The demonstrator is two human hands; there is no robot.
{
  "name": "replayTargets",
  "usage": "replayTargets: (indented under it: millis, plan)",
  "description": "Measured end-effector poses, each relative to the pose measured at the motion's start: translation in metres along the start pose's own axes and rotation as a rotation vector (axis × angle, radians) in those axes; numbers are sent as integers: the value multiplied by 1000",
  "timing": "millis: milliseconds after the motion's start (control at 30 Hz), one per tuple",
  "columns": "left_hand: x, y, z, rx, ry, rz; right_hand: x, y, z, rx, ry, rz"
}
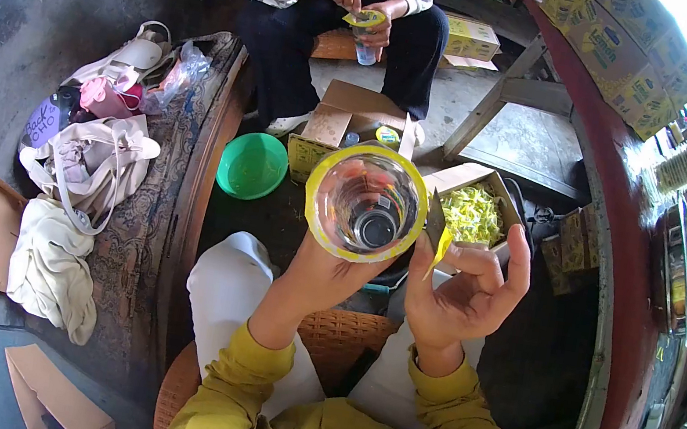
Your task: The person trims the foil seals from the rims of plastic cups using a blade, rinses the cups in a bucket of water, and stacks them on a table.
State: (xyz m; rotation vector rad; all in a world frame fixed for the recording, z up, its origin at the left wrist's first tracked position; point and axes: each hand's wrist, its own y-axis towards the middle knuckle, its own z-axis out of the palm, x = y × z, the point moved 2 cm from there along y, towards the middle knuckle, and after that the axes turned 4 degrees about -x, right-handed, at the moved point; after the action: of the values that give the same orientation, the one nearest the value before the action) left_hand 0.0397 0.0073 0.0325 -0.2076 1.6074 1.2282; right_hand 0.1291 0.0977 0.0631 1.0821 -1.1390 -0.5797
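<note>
Left grip (322, 272) holds clear cup (357, 185), long axis along the view; right grip (464, 299) pinches yellow strip (443, 245) just right of rim.

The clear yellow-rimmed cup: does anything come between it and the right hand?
Yes: a dark-and-yellow scrap, held in the right hand, stands between that hand and the cup. Whether it touches the rim is unclear. The left hand holds the cup, with nothing visible between them.
</note>
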Motion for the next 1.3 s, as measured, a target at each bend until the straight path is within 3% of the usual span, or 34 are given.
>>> replayTargets:
  millis: [433, 733, 1033, 1300]
  plan:
    - [4, -4, 6, 23, 153, 0, -4, 1, 3, -71, -47, 0]
    - [0, -2, 8, 142, 85, -58, -11, 5, -1, -80, 21, 94]
    - [2, -2, 7, 71, 54, -19, -9, 5, 0, -51, 41, 66]
    - [-1, -1, 4, 172, -18, -78, -11, 4, -2, -62, 8, 135]
